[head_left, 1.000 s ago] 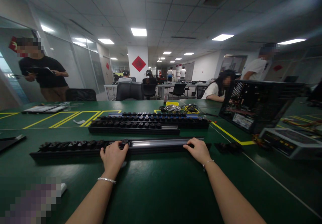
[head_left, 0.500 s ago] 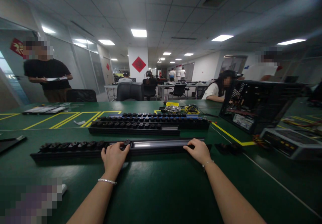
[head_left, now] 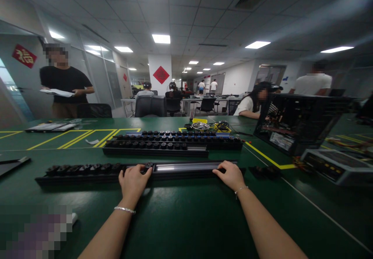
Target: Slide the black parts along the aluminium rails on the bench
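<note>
A long black track rail (head_left: 186,176) lies across the green table, its right part showing a bare shiny channel. Black round-faced modules (head_left: 84,169) sit in a row along its left part. My left hand (head_left: 134,179) is closed around the module (head_left: 149,166) at the right end of that row, thumb on its right side. At the rail's right end my right hand (head_left: 230,175) grips with thumb and fingers bent over the edge. A few loose black pieces (head_left: 265,171) lie just right of the rail.
Behind the rail lie more rails (head_left: 157,151) carrying similar modules. An open computer case (head_left: 303,123) and a power supply unit (head_left: 338,166) stand at right. A metal dish (head_left: 201,126) and cables sit farther back. A standing person (head_left: 65,80) holds papers at left.
My left hand has shifted very slightly to the right with the module. My right hand has stayed put. The standing person at left has moved rightward, and people in the background have shifted.
</note>
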Action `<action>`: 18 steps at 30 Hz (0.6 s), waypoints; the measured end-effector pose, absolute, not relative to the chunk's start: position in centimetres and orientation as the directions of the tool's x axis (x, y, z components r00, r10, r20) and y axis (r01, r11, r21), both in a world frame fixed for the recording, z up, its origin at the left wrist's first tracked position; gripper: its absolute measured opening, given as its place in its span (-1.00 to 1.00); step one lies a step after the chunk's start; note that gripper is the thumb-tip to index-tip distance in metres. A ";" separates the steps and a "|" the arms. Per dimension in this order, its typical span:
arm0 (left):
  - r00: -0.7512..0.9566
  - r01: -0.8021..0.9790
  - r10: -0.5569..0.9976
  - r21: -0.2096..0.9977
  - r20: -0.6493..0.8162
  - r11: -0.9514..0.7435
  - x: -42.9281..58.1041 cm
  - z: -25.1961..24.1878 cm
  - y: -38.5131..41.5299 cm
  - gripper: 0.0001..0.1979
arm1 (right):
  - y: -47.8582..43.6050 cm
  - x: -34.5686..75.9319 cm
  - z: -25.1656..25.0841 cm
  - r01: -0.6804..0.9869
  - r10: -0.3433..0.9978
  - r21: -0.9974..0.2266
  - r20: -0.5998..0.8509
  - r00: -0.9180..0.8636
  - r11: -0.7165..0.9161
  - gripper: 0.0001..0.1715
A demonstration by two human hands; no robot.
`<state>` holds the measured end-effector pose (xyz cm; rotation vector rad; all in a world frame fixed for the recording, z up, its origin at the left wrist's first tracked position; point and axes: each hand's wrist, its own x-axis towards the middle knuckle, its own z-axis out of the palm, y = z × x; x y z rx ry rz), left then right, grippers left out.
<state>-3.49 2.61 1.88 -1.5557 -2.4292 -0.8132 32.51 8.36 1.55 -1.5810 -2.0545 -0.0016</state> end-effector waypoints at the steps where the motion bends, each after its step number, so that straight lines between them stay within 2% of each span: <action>1: -0.449 0.877 0.801 0.366 0.397 0.310 -3.5 1.9 2.6 -0.60 | 8.3 32.5 1.6 0.897 0.897 -0.318 0.412 -0.161 0.307 -0.62; 12: -0.375 0.905 0.822 0.362 0.430 0.224 -3.1 2.0 2.3 -0.65 | 8.3 32.6 1.3 0.880 0.876 -0.318 0.441 -0.193 0.353 -0.66; 18: -0.312 0.930 0.830 0.326 0.462 0.168 -2.8 2.0 2.4 -0.65 | 8.4 32.6 1.3 0.892 0.883 -0.319 0.441 -0.160 0.321 -0.68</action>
